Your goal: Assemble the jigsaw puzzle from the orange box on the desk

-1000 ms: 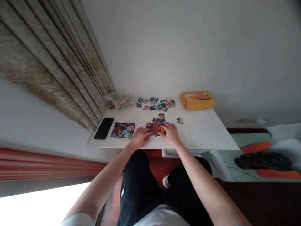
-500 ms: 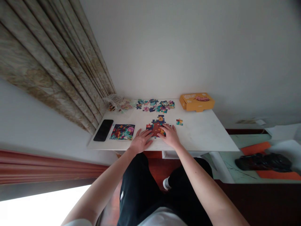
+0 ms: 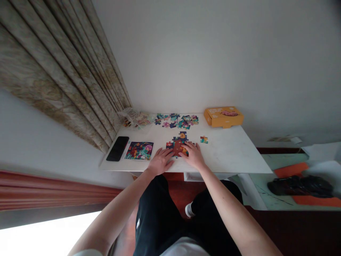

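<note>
A partly joined jigsaw puzzle (image 3: 178, 145) lies at the front middle of the white table, its middle brown and its edges dark blue. My left hand (image 3: 160, 160) rests flat at its left side, fingers stretched out and touching the lower left pieces. From the right, my right hand (image 3: 194, 155) lies over the right-hand pieces with its fingers spread, hiding part of them. One loose puzzle piece (image 3: 204, 139) sits a little beyond the right hand. The printed picture card (image 3: 139, 150) lies left of my left hand.
Several loose puzzle pieces (image 3: 183, 122) are heaped along the back of the table (image 3: 226, 156). A yellow box (image 3: 223, 116) stands at the back right. A clear plastic bag (image 3: 133, 117) lies at the back left, and a black phone (image 3: 117, 148) near the left edge.
The whole view has shifted slightly, so everything sits a little lower. Both hands stay in place on the puzzle, with no clear movement of pieces.
</note>
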`<state>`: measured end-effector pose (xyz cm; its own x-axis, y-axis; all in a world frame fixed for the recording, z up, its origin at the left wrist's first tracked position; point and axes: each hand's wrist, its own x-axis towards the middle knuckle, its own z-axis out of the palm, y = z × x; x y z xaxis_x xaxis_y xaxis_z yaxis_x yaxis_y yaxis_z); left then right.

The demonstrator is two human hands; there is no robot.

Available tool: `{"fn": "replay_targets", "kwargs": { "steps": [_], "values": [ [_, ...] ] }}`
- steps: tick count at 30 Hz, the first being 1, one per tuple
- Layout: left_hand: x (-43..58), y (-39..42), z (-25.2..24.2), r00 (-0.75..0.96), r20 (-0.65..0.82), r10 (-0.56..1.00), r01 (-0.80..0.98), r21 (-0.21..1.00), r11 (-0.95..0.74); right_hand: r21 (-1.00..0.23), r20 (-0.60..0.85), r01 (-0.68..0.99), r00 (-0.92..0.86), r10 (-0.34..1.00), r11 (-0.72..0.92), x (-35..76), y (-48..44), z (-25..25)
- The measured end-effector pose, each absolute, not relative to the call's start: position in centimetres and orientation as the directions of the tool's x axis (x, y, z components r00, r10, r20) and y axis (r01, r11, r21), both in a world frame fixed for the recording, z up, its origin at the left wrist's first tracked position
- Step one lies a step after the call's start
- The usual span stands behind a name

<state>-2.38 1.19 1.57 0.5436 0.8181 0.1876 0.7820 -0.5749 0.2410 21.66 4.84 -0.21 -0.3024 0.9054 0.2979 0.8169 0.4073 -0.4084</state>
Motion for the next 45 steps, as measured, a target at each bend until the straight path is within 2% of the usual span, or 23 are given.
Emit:
{"fn": "replay_targets", "kwargs": {
  "steps": [8,22,32,40,45],
  "values": [
    [-2.36,1.11,1.28,0.524,0.207,0.826,0.801,0.210,-0.560,-0.422,0.294,0.811,-0.300,0.908,0.405,21.66,4.90,-0.31],
    [-2.35,1.27,1.32,0.506,0.173,0.845,0.809,0.243,-0.535,-0.430,0.289,0.806,-0.304,0.908,0.407,21.72,4.80,-0.07],
    [-2.09,0.84,1.61,0.500,0.237,0.833,0.810,0.213,-0.547,-0.434,0.288,0.805,-0.302,0.909,0.405,21.73,4.81,-0.14],
    [-2.61,1.29,0.97,0.530,0.145,0.835,0.805,0.222,-0.550,-0.427,0.284,0.808,-0.307,0.908,0.406,21.78,4.82,-0.27],
    [-2.64,1.38,0.79,0.532,0.172,0.829,0.804,0.204,-0.558,-0.429,0.286,0.804,-0.311,0.906,0.411,21.77,4.82,-0.20]
  ]
}}
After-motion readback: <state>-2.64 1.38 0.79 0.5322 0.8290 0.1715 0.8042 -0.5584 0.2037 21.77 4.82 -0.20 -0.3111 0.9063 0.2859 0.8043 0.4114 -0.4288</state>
